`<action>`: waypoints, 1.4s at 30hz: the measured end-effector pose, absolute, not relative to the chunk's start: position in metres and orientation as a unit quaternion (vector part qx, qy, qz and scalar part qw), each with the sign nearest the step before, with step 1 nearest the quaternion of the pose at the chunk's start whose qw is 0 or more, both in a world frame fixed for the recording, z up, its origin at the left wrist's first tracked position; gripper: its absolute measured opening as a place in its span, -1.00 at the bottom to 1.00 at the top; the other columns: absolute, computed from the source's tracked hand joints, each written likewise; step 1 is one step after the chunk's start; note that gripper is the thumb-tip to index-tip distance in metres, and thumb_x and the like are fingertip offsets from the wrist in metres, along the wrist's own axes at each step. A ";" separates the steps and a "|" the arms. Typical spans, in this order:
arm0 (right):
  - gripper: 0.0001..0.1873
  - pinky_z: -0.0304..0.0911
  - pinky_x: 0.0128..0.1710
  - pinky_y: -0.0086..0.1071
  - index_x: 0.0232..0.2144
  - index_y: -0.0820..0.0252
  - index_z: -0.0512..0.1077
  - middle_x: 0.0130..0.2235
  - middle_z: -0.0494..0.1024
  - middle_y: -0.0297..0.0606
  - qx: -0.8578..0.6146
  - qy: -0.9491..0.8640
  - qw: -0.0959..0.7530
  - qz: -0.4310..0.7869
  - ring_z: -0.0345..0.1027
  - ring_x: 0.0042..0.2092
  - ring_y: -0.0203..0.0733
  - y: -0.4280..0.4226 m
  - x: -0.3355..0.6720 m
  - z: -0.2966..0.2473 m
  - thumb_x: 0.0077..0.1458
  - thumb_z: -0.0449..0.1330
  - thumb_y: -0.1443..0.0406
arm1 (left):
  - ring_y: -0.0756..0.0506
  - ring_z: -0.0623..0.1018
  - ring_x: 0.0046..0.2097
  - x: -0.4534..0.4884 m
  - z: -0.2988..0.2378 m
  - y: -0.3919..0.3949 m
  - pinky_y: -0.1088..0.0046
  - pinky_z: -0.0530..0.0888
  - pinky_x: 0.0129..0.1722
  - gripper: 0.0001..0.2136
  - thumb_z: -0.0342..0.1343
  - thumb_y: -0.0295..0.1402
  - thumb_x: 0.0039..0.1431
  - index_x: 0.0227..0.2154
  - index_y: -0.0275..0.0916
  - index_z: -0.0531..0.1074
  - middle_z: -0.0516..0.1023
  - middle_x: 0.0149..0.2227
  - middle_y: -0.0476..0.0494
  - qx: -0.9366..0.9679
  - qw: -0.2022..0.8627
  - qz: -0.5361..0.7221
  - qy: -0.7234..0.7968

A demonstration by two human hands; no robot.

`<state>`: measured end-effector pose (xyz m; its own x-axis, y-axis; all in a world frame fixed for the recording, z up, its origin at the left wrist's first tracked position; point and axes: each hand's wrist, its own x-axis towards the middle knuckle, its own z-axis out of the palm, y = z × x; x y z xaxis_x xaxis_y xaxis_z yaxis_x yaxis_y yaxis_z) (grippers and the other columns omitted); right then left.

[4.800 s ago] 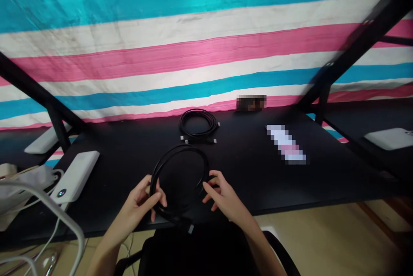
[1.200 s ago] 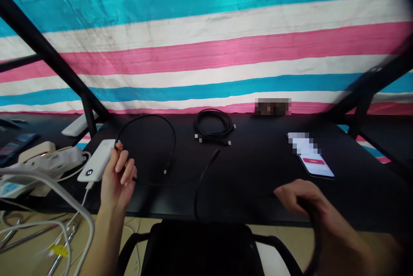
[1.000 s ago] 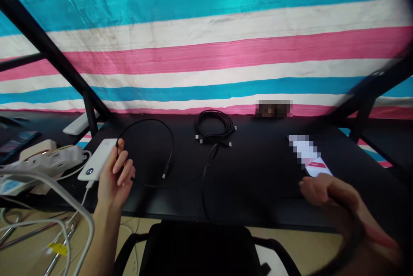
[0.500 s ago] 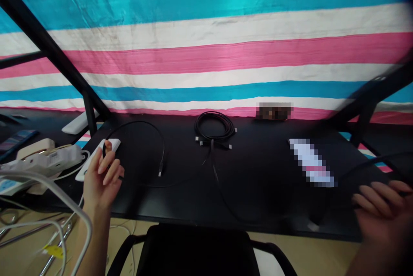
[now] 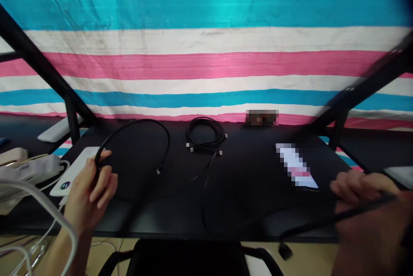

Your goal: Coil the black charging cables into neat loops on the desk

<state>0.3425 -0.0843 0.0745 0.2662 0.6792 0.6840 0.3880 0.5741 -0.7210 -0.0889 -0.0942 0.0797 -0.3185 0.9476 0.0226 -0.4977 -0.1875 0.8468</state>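
At the left of the head view, my left hand is closed on a black cable between thumb and fingers. The cable arches to the right, and its plug hangs over the desk. My right hand, on the right, is closed around a thick, blurred black cable end whose plug dangles past the desk's front edge. Whether both hands hold the same cable I cannot tell. Between them lies a coiled black cable with several light-tipped plugs near it.
A white power bank with a small lit display lies beside my left hand. A phone, its screen pixelated, lies on the black desk. White power strips and cords crowd the left. A black chair stands in front.
My right hand has come inward and turned, and its cable end has swung left and forward of the desk edge. My left hand has lifted and widened the cable's arch. The view has shifted right.
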 end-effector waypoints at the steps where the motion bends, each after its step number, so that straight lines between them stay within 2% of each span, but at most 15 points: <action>1: -0.50 -0.22 -0.67 -0.32 -0.69 0.13 0.15 -0.69 -0.01 -0.42 -0.414 -0.589 0.681 0.133 -0.08 -0.65 -0.38 -0.081 0.329 0.080 0.14 0.02 -0.03 | 0.14 0.04 -0.75 -0.081 0.081 -0.094 0.71 0.14 -0.76 -0.77 -0.08 -0.33 0.28 -0.25 -0.30 0.46 0.06 -0.77 0.14 0.322 0.486 0.714 0.387; 3: -0.61 -0.12 -0.61 -0.31 -0.62 0.13 0.25 -0.64 0.11 -0.37 -0.396 -0.596 0.691 0.102 0.02 -0.55 -0.30 -0.077 0.299 0.088 0.06 0.18 0.04 | 0.15 0.13 -0.71 -0.064 0.084 -0.094 0.71 0.16 -0.72 -0.83 0.07 -0.27 0.18 -0.29 -0.26 0.46 0.15 -0.74 0.11 0.384 0.449 0.711 0.381; 7: -0.67 0.04 -0.53 -0.36 -0.56 0.13 0.23 -0.56 0.23 -0.39 -0.371 -0.764 0.521 0.087 0.11 -0.49 -0.30 -0.081 0.242 0.101 -0.11 0.36 0.25 | 0.12 0.17 -0.69 -0.040 0.090 -0.096 0.64 0.15 -0.70 -0.79 0.13 -0.17 0.11 -0.34 -0.21 0.48 0.19 -0.73 0.09 0.456 0.404 0.701 0.372; 10: -0.67 0.16 -0.50 -0.38 -0.38 0.12 0.38 -0.46 0.33 -0.34 -0.376 -0.801 0.461 0.068 0.18 -0.44 -0.28 -0.082 0.216 0.106 -0.17 0.39 0.15 | 0.10 0.18 -0.68 -0.033 0.093 -0.101 0.61 0.14 -0.69 -0.79 0.10 -0.16 0.13 -0.36 -0.19 0.49 0.19 -0.74 0.09 0.470 0.381 0.704 0.373; 13: -0.44 0.26 -0.43 -0.37 -0.16 0.09 0.47 -0.31 0.38 -0.23 -0.375 -0.822 0.427 0.039 0.26 -0.35 -0.23 -0.079 0.203 0.105 -0.23 0.36 0.00 | 0.10 0.17 -0.67 -0.033 0.096 -0.104 0.60 0.15 -0.68 -0.83 0.12 -0.19 0.12 -0.39 -0.18 0.48 0.18 -0.73 0.10 0.459 0.372 0.712 0.380; 16: -0.51 0.28 -0.40 -0.36 -0.34 0.09 0.53 -0.26 0.42 -0.21 -0.376 -0.834 0.402 0.035 0.28 -0.31 -0.20 -0.077 0.198 0.099 -0.34 0.39 -0.02 | 0.10 0.17 -0.66 -0.035 0.098 -0.106 0.60 0.17 -0.67 -0.84 0.14 -0.21 0.10 -0.39 -0.19 0.47 0.18 -0.71 0.10 0.438 0.380 0.716 0.388; 19: -0.59 0.29 -0.35 -0.34 -0.56 0.13 0.45 -0.28 0.44 -0.24 -0.383 -0.839 0.382 0.046 0.28 -0.35 -0.24 -0.077 0.196 0.092 -0.36 0.39 -0.02 | 0.10 0.16 -0.66 -0.035 0.098 -0.106 0.61 0.16 -0.69 -0.83 0.15 -0.19 0.09 -0.38 -0.19 0.47 0.18 -0.70 0.10 0.423 0.393 0.717 0.390; 23: -0.58 0.25 -0.36 -0.35 -0.60 0.17 0.37 -0.34 0.44 -0.25 -0.375 -0.835 0.402 0.031 0.25 -0.38 -0.26 -0.079 0.200 0.090 -0.29 0.37 -0.02 | 0.11 0.16 -0.68 -0.032 0.096 -0.106 0.62 0.11 -0.74 -0.82 0.13 -0.20 0.11 -0.36 -0.20 0.49 0.19 -0.70 0.09 0.427 0.400 0.713 0.386; 26: -0.63 0.18 -0.44 -0.39 -0.59 0.17 0.33 -0.36 0.44 -0.24 -0.373 -0.825 0.424 0.012 0.21 -0.39 -0.25 -0.080 0.209 0.091 -0.21 0.38 0.07 | 0.09 0.21 -0.69 -0.031 0.092 -0.106 0.61 0.17 -0.72 -0.79 0.08 -0.19 0.15 -0.30 -0.19 0.51 0.21 -0.71 0.08 0.462 0.398 0.688 0.393; 30: -0.71 0.11 -0.46 -0.36 -0.58 0.15 0.28 -0.40 0.40 -0.27 -0.379 -0.797 0.470 -0.014 0.17 -0.41 -0.23 -0.082 0.217 0.093 -0.10 0.34 0.21 | -0.02 0.41 -0.57 -0.032 0.089 -0.102 0.53 0.32 -0.65 -0.76 0.07 -0.23 0.15 -0.23 -0.21 0.54 0.42 -0.59 -0.06 0.545 0.365 0.615 0.438; 34: -0.70 0.06 -0.45 -0.32 -0.61 0.12 0.30 -0.41 0.37 -0.28 -0.394 -0.758 0.518 -0.042 0.15 -0.39 -0.19 -0.085 0.206 0.094 -0.14 0.36 0.19 | -0.17 0.52 -0.23 -0.022 0.091 -0.098 0.41 0.47 -0.28 -0.78 0.16 -0.24 0.07 -0.32 -0.26 0.59 0.53 -0.23 -0.28 0.590 0.386 0.554 0.443; 36: -0.66 0.09 -0.40 -0.28 -0.61 0.11 0.31 -0.39 0.38 -0.26 -0.404 -0.733 0.543 -0.074 0.17 -0.36 -0.15 -0.086 0.195 0.095 -0.21 0.39 0.12 | -0.18 0.51 -0.14 -0.011 0.090 -0.099 0.40 0.43 -0.15 -0.77 0.11 -0.23 0.12 -0.32 -0.24 0.58 0.54 -0.21 -0.28 0.614 0.416 0.516 0.428; 37: -0.64 0.11 -0.36 -0.25 -0.61 0.11 0.31 -0.36 0.38 -0.24 -0.408 -0.721 0.553 -0.085 0.19 -0.32 -0.11 -0.087 0.190 0.095 -0.23 0.39 0.09 | -0.16 0.52 -0.18 -0.005 0.089 -0.100 0.42 0.43 -0.19 -0.75 0.06 -0.21 0.16 -0.30 -0.22 0.57 0.56 -0.26 -0.26 0.621 0.441 0.494 0.419; 39: -0.64 0.15 -0.26 -0.17 -0.60 0.10 0.32 -0.29 0.40 -0.22 -0.407 -0.710 0.569 -0.082 0.24 -0.22 -0.03 -0.087 0.183 0.097 -0.23 0.39 0.07 | -0.07 0.51 -0.43 0.005 0.086 -0.103 0.49 0.41 -0.43 -0.66 -0.09 -0.15 0.23 -0.23 -0.21 0.54 0.54 -0.48 -0.17 0.615 0.506 0.455 0.399; 42: -0.70 0.20 -0.18 -0.15 -0.53 0.10 0.31 -0.25 0.44 -0.23 -0.383 -0.723 0.575 -0.003 0.32 -0.16 -0.03 -0.085 0.182 0.097 -0.17 0.38 0.16 | 0.06 0.23 -0.71 0.012 0.083 -0.107 0.56 0.18 -0.69 -0.59 -0.11 -0.04 0.20 -0.20 -0.22 0.51 0.32 -0.74 0.02 0.612 0.537 0.447 0.370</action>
